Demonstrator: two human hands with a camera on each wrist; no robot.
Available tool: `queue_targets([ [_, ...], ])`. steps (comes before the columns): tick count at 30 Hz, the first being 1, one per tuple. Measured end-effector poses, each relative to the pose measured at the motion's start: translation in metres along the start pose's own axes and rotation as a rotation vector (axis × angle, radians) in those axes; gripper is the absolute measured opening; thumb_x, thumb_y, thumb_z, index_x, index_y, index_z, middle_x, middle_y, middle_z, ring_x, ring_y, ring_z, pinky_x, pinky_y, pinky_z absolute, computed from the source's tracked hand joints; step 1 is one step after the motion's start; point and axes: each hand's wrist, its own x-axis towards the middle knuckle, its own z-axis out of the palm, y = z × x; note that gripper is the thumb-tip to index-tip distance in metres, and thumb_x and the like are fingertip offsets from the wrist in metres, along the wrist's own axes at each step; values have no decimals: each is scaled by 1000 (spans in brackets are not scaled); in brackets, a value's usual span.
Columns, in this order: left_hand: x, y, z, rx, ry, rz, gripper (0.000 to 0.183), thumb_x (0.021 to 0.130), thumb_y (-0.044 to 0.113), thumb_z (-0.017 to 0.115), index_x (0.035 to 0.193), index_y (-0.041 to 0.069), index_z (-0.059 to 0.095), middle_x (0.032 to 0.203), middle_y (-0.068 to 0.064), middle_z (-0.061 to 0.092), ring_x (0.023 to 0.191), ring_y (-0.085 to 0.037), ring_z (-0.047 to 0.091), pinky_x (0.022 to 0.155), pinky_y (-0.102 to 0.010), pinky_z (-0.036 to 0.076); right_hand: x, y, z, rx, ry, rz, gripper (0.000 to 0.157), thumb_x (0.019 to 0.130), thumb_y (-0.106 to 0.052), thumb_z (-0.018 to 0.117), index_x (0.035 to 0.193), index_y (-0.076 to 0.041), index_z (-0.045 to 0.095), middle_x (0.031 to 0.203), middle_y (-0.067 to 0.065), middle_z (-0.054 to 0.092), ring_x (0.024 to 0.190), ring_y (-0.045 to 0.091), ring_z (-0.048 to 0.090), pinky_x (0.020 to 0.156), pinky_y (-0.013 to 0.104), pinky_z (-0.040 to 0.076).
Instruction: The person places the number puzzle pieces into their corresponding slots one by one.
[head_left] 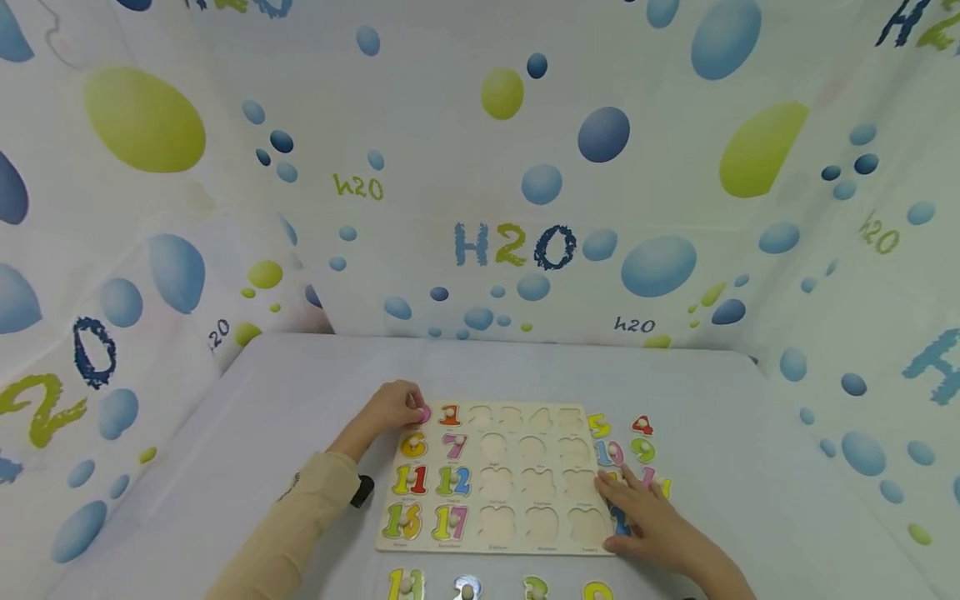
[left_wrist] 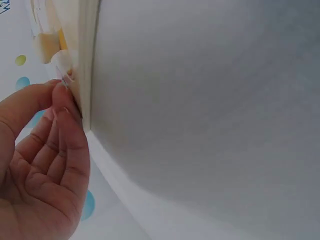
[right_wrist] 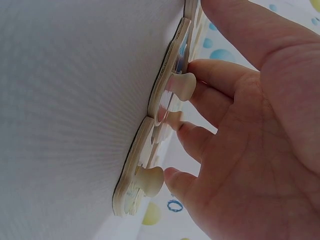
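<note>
The left grip (head_left: 396, 406) pinches the pink piece (head_left: 427, 413) at the far-left corner of the puzzle board (head_left: 517, 500); squaring it before pressing should help. The right grip (head_left: 651, 521), loosely spread, grasps nothing.

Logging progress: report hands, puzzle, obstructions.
Left hand pinching pink piece at far-left corner of number puzzle board. Board part-filled. Right hand partly covering loose number pieces. No obstruction visible at corner.
</note>
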Motion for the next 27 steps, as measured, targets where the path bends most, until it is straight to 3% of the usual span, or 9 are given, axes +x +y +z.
queue_targets([
  [4, -3, 8, -1, 52, -32, -10, 8, 86, 6, 66, 88, 3, 60, 77, -6, 55, 69, -20, 51, 62, -31, 46, -1, 0, -1, 3, 20, -19, 79, 80, -46, 67, 139, -1, 42, 142, 18, 38, 133, 48, 14, 96, 70, 5],
  [6, -7, 11, -2, 66, -54, -21, 16, 85, 7, 68, 98, 2, 59, 80, -7, 57, 73, -21, 52, 66, -34, 48, -1, 1, 0, 7, 19, -16, 79, 80, -47, 67, 139, -1, 42, 143, 17, 38, 133, 48, 14, 97, 70, 4],
  [9, -20, 17, -7, 67, -88, -16, 37, 83, 7, 70, 117, 1, 55, 85, -8, 58, 77, -22, 54, 71, -37, 49, -1, 0, 0, 8, 9, -3, 80, 80, -47, 67, 140, -1, 41, 143, 16, 37, 133, 47, 13, 98, 69, 3],
  [12, -43, 21, -16, 55, -101, 53, 46, 84, 9, 69, 125, 2, 51, 86, -6, 58, 77, -21, 54, 69, -35, 49, 0, 0, 0, 3, 11, -6, 79, 80, -46, 67, 140, -1, 41, 143, 16, 37, 134, 46, 13, 98, 68, 4],
  [16, -82, 24, -26, 20, -103, 223, 27, 85, 7, 68, 110, 3, 60, 80, 1, 55, 73, -15, 53, 61, -28, 47, 2, 0, -1, -5, 24, -3, 78, 80, -44, 68, 140, -2, 41, 144, 15, 37, 134, 45, 13, 99, 67, 5],
  [20, -127, 26, -20, -43, -204, 349, 10, 83, 5, 68, 91, 9, 63, 71, 9, 52, 65, -8, 51, 56, -24, 46, 2, 0, -1, -14, 27, -5, 79, 79, -44, 69, 140, -2, 42, 143, 16, 38, 133, 46, 15, 98, 68, 6],
  [24, -160, 26, 0, -106, -371, 324, 11, 81, 9, 71, 83, 16, 63, 65, 13, 50, 58, -2, 47, 53, -21, 44, 1, 0, 0, -20, 26, -12, 79, 79, -43, 69, 139, -1, 42, 142, 17, 38, 133, 47, 15, 97, 69, 6],
  [27, -174, 26, 14, -117, -419, 277, 16, 77, 10, 73, 80, 19, 60, 62, 13, 48, 54, -1, 44, 51, -19, 41, 0, -1, 0, -17, 17, 8, 79, 79, -43, 70, 140, -2, 41, 143, 16, 38, 134, 45, 14, 99, 67, 5],
])
